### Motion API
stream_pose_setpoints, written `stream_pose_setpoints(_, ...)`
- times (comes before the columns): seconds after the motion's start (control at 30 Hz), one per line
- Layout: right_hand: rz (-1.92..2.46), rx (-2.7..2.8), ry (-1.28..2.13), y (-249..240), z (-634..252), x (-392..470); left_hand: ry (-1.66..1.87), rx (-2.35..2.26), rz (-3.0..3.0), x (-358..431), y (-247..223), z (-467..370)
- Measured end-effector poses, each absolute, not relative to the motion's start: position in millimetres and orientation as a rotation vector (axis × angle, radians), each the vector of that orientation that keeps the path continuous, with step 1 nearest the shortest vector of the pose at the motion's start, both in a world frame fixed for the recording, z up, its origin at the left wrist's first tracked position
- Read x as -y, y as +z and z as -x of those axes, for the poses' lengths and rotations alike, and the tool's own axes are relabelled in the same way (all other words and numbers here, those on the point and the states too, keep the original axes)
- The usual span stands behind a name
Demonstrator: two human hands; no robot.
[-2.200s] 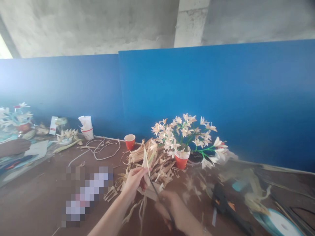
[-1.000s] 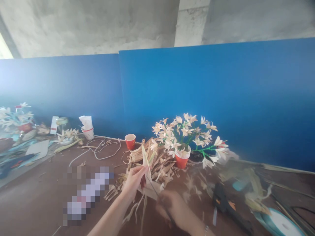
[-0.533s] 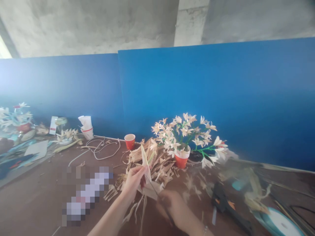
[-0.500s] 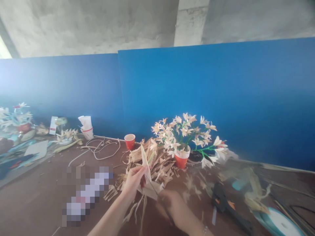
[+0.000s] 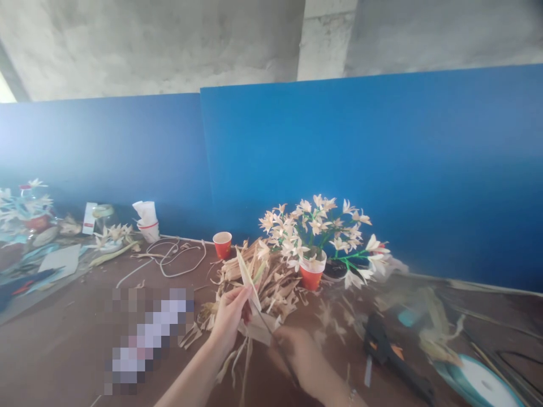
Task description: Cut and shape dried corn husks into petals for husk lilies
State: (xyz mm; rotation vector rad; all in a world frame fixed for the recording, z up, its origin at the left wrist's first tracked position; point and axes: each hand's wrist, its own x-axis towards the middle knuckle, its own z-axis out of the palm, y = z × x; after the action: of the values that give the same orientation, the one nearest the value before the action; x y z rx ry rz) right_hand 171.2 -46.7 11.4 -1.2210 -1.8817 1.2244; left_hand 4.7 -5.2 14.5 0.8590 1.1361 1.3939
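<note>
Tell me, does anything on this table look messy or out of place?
Mostly untidiness: dry husk-like scraps lie strewn around the pile, and a white cord sprawls in loose loops left of the red cup. Oddest is a pixelated patch beside the left forearm; I can't tell what it hides. Nothing visible looks spilled or broken.

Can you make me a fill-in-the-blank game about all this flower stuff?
1. The big wall panel behind the table is coloured ____.
2. The lone cup left of the husk pile is ____ on the outside.
3. The potted flowers' stems are the colour ____.
4. The hand pinching the pale pointed husk is the person's ____ one.

Missing words: blue; red; green; left.
</note>
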Motion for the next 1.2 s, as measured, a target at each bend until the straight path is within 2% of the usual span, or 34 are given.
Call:
stream_pose_setpoints(0.43, 1.223, 1.763, 1.278, 9, -167, 49, 1.511, -1.019, -0.654, 13, 17, -14)
stream_pose_setpoints(1.2, 1.249, 1.677, 1.311, 8, -164, 48, 1.505, -0.915, -0.481, 14, 6, -21)
